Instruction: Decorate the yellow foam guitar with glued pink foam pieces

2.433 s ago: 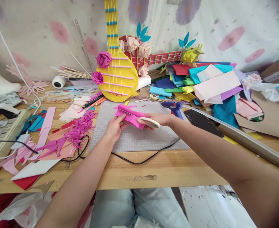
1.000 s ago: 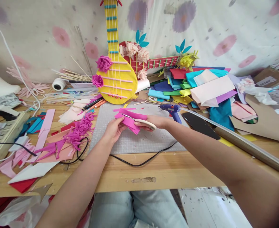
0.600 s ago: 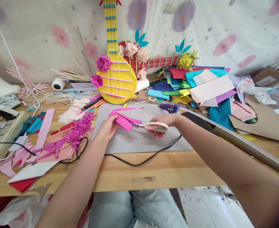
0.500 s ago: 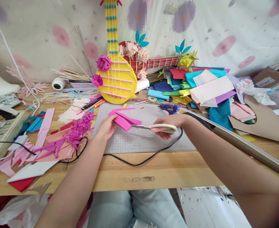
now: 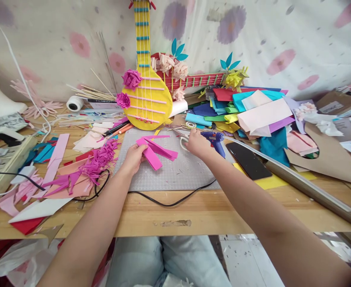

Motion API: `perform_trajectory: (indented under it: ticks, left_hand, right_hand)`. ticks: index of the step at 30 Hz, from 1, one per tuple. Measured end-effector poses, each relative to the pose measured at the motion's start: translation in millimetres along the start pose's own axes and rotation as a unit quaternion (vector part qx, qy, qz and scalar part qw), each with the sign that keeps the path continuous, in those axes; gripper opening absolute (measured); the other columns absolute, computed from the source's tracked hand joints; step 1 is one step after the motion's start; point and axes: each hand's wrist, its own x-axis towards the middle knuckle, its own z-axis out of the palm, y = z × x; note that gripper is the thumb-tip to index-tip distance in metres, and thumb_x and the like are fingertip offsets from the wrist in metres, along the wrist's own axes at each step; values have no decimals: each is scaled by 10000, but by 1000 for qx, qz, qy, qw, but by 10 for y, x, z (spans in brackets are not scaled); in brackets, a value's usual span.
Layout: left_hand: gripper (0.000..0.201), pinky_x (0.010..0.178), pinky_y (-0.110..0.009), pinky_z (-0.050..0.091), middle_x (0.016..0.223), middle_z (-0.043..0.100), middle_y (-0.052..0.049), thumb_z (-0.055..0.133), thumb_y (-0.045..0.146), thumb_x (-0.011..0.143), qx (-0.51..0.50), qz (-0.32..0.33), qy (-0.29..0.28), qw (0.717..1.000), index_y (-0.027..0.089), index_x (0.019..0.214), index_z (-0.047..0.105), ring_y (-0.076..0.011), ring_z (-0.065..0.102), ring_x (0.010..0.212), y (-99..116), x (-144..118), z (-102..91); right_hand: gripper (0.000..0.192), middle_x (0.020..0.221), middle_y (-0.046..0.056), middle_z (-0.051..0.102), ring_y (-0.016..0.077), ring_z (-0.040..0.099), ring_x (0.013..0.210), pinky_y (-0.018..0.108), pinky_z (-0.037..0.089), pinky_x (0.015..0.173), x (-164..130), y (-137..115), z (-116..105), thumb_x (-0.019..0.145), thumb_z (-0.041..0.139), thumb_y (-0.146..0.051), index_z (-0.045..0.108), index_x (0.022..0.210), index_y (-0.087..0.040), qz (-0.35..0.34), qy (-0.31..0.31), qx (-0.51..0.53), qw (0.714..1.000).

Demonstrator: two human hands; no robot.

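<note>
Bright magenta paper strips are pinched in my left hand, raised over the grey cutting mat. The strips fan out to the right. My right hand reaches to the mat's back edge, its fingers around the light-handled scissors; their blades point to the back left. Right beside that hand lies a blue glue gun, partly hidden by it. A yellow paper-covered lute-shaped instrument with magenta flowers stands behind the mat.
Fringed magenta paper and paper scraps lie left. A black phone and a long metal bar are on the right. Coloured sheets pile up behind. A black cable runs along the mat's front.
My right hand has moved away from the magenta strips to the mat's back edge with the scissors. The phone has come into fuller view. My left hand still holds the strips.
</note>
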Motion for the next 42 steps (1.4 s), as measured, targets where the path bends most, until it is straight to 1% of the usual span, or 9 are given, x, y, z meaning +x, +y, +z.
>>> perform_trajectory:
  ticks: [4, 11, 18, 25, 32, 35, 38, 40, 42]
  left_hand:
    - [22, 450, -182, 425, 526, 541, 24, 568, 141, 650, 9, 0, -4, 1000, 146, 634, 554, -87, 502, 456, 1, 7, -9]
    - [68, 486, -197, 444, 557, 564, 13, 588, 149, 631, 3, 0, -14, 1000, 135, 697, 578, -90, 515, 475, -2, -5, 3]
    - [30, 463, -188, 428, 551, 545, 26, 579, 141, 641, -15, -4, -24, 1000, 142, 667, 566, -83, 507, 476, 17, 25, -31]
    - [40, 442, -187, 451, 515, 560, 8, 568, 142, 674, -56, -61, -19, 996, 145, 634, 570, -92, 527, 446, 130, -5, -65]
    - [80, 457, -204, 479, 503, 583, -32, 534, 134, 706, -68, -130, -94, 985, 131, 632, 566, -108, 549, 443, 175, -52, -101]
    - [58, 458, -195, 465, 512, 582, -24, 542, 120, 699, -67, -142, -122, 980, 128, 646, 565, -102, 548, 453, 165, -35, -127]
    - [44, 446, -185, 441, 516, 571, 0, 559, 127, 698, -63, -112, -103, 986, 130, 654, 555, -90, 534, 445, 133, -6, -117]
    - [29, 459, -178, 439, 540, 579, 15, 569, 122, 695, -61, -51, -68, 994, 136, 675, 552, -83, 537, 458, 92, 12, -86]
    - [26, 497, -189, 457, 588, 606, 11, 568, 130, 699, -48, 5, -41, 998, 140, 723, 563, -93, 567, 506, 44, 20, -47]
  right_hand:
    - [358, 1156, 273, 522, 347, 465, 1125, 426, 365, 900, 27, -70, 12, 804, 511, -213, 484, 1105, -20, -49, 43, -21, 998]
    - [374, 1059, 125, 578, 250, 490, 1020, 343, 356, 880, -124, -579, 70, 827, 501, -460, 544, 1021, -142, -254, 100, 107, 956]
    - [236, 1001, 126, 625, 255, 530, 978, 328, 371, 776, -17, -889, 195, 896, 408, -273, 577, 989, -137, -221, 96, 39, 970]
    - [294, 998, 144, 631, 251, 549, 944, 329, 362, 743, 65, -738, 108, 924, 325, -232, 595, 983, -130, -240, 122, -17, 963]
    - [280, 990, 146, 623, 246, 523, 943, 343, 349, 766, 134, -560, -32, 908, 330, -158, 597, 985, -126, -290, 147, -41, 945]
    - [240, 989, 145, 623, 241, 523, 950, 342, 354, 778, 174, -475, -104, 890, 372, -152, 604, 944, -128, -271, 150, 6, 951]
    - [115, 892, 99, 636, 214, 548, 874, 326, 382, 746, 178, -411, -192, 836, 499, -201, 602, 826, -151, -150, 105, 208, 961]
    - [82, 790, 52, 627, 169, 558, 765, 298, 406, 701, 145, -400, -234, 792, 569, -233, 577, 747, -165, -62, 3, 423, 904]
    - [101, 719, 13, 609, 124, 549, 675, 268, 423, 663, 80, -422, -231, 750, 621, -243, 563, 709, -171, -21, -131, 609, 782]
